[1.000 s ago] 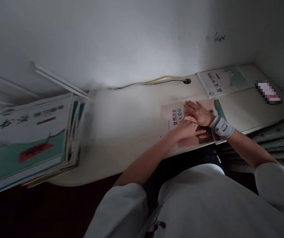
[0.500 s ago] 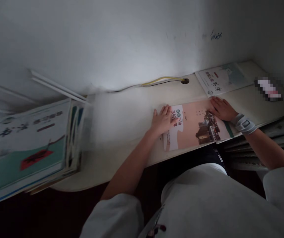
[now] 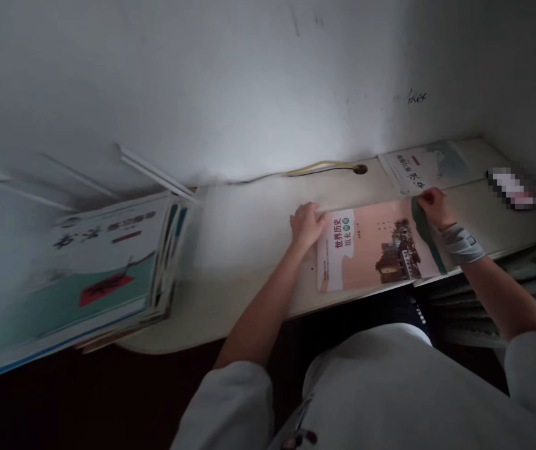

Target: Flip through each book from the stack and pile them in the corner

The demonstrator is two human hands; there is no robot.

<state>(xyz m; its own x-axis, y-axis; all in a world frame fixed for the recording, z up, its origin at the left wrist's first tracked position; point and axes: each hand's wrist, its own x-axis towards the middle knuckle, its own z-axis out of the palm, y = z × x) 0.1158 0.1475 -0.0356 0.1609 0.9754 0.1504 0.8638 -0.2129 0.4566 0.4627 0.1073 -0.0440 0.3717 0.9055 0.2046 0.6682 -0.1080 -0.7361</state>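
A pink textbook (image 3: 375, 247) with a building picture on its cover lies on the pale desk (image 3: 249, 250) in front of me. My left hand (image 3: 306, 224) has its fingers curled on the book's far left corner. My right hand (image 3: 431, 206), with a grey brace on the wrist, pinches the book's far right corner. The book's near edge juts slightly past the desk's front edge.
A stack of books (image 3: 90, 281) sits at the desk's left end. Another thin book (image 3: 430, 165) lies at the back right near a cable hole (image 3: 359, 169) with a yellow cable. A white wall runs behind. Dark floor and my lap are below.
My hands went from lying together on the cover to the book's two far corners, fingers now curled on the edges. The camera view shifted slightly down and left.
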